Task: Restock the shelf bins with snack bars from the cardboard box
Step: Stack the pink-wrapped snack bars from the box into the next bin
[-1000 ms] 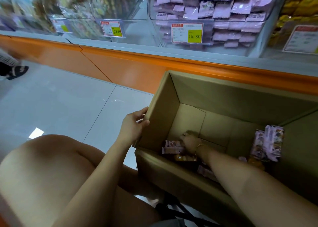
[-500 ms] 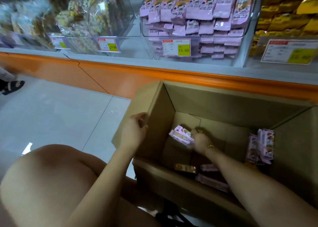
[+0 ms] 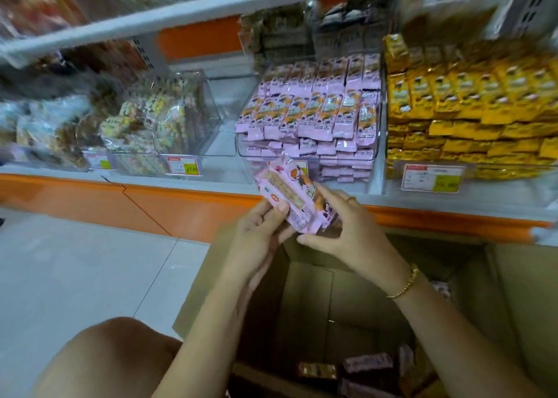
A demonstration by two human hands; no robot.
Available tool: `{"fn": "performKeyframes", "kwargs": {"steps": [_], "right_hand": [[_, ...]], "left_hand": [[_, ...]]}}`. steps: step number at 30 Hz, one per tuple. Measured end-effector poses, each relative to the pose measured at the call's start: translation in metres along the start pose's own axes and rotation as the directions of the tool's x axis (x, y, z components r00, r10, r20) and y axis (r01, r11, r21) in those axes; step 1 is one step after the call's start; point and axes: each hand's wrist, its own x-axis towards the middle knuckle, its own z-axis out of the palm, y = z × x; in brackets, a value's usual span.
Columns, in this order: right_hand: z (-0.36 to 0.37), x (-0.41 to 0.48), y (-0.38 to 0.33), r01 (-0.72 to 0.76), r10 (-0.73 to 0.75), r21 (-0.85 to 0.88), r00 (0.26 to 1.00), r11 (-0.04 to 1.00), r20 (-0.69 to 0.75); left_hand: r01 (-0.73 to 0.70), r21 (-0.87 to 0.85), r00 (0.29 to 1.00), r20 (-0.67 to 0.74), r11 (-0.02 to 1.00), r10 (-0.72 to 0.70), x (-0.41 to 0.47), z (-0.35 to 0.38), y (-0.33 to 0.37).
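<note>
Few bars (image 3: 290, 196): L hand (image 3: 256, 235), R hand (image 3: 354, 233).

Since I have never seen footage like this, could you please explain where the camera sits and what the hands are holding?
There is no machine here: a person wears one wide-angle camera on the head, looking down at their own bare hands. The left hand and right hand together hold a small bunch of pink snack bars above an open cardboard box, with a few loose bars at its bottom. Ahead, a shelf carries a clear bin stacked with matching pink bars, and yellow packets fill the bin beside it.
</note>
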Motion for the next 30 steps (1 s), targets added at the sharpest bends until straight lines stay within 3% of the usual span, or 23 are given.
{"fn": "performKeyframes", "kwargs": {"steps": [3, 6, 9, 11, 14, 18, 23, 26, 28, 30], "right_hand": [[-0.020, 0.005, -0.018, 0.058, -0.067, -0.144, 0.996, 0.988, -0.059], [-0.038, 0.015, -0.024, 0.199, -0.270, -0.269, 0.927, 0.942, -0.261], [-0.061, 0.027, -0.026, 0.258, -0.452, -0.433, 0.777, 0.864, -0.438], [-0.077, 0.038, -0.024, 0.219, -0.470, -0.490, 0.742, 0.844, -0.477], [-0.092, 0.054, -0.018, 0.077, -0.375, -0.544, 0.804, 0.836, -0.461], [-0.094, 0.066, -0.013, -0.091, -0.197, -0.551, 0.875, 0.830, -0.441], [-0.094, 0.077, -0.013, -0.119, -0.123, -0.541, 0.912, 0.833, -0.390], [-0.094, 0.080, -0.015, -0.219, -0.008, -0.692, 0.951, 0.688, -0.309], [-0.093, 0.080, -0.018, -0.226, -0.008, -0.750, 0.956, 0.621, -0.295], [-0.093, 0.084, -0.028, -0.160, -0.094, -0.659, 0.939, 0.735, -0.332]], "left_hand": [[-0.008, -0.004, 0.996, 0.090, 1.000, 0.009, 0.013, 0.014, 0.032], [-0.029, 0.042, 0.985, 0.170, 0.999, 0.022, 0.032, 0.030, 0.061], [-0.058, 0.241, 0.990, 0.141, 0.969, 0.024, 0.062, 0.046, 0.086], [-0.127, 0.447, 0.992, 0.077, 0.886, 0.103, 0.084, 0.052, 0.096], [-0.208, 0.709, 0.963, 0.029, 0.674, 0.267, 0.108, 0.056, 0.104], [-0.171, 0.909, 0.904, -0.009, 0.381, 0.427, 0.122, 0.053, 0.106], [-0.127, 0.932, 0.873, -0.056, 0.339, 0.484, 0.130, 0.048, 0.101], [-0.105, 0.949, 0.871, -0.056, 0.297, 0.488, 0.133, 0.048, 0.100], [-0.099, 0.952, 0.873, -0.056, 0.289, 0.484, 0.134, 0.049, 0.099], [-0.075, 0.951, 0.882, -0.078, 0.300, 0.465, 0.135, 0.051, 0.098]]}}
